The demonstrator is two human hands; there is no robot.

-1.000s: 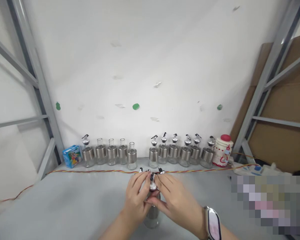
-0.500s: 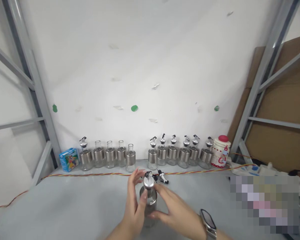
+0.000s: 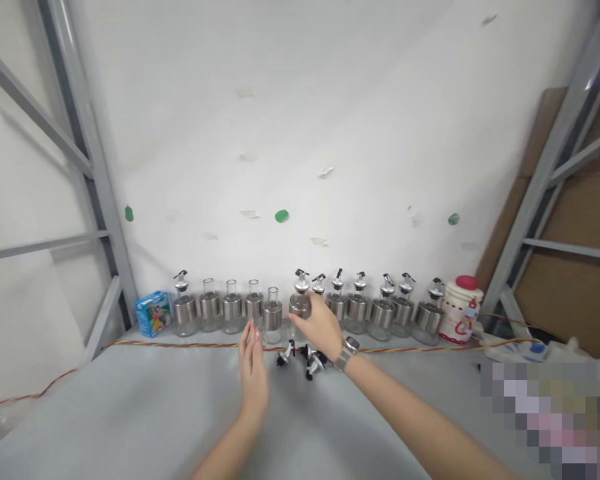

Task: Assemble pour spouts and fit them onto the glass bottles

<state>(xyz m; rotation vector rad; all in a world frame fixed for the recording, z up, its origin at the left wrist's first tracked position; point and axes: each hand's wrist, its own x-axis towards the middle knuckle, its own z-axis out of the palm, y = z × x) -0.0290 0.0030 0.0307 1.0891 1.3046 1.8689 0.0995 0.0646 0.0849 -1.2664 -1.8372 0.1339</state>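
Observation:
My right hand (image 3: 323, 325) is wrapped round a glass oil bottle (image 3: 300, 305) with a steel band and a silver-and-black pour spout. It holds that bottle upright at the back of the table, at the left end of the spouted bottles. My left hand (image 3: 253, 373) is empty, its fingers stretched forward in front of an uncapped bottle (image 3: 273, 315). Between the hands lie loose pour spouts (image 3: 286, 354), with more of them (image 3: 315, 363) close to my right wrist. Part of a spouted bottle (image 3: 319, 283) is hidden behind my right hand.
Several spouted bottles (image 3: 383, 310) line the wall on the right; uncapped bottles (image 3: 231, 307) and one spouted bottle (image 3: 185, 310) stand left. A blue box (image 3: 153, 313) and a red-lidded jar (image 3: 461, 310) flank the row. A twisted cable (image 3: 180, 345) crosses the table.
The spouted bottle has gone from between both hands at the front to the back row, in my right hand. My left hand has let go and moved left. The view has shifted slightly.

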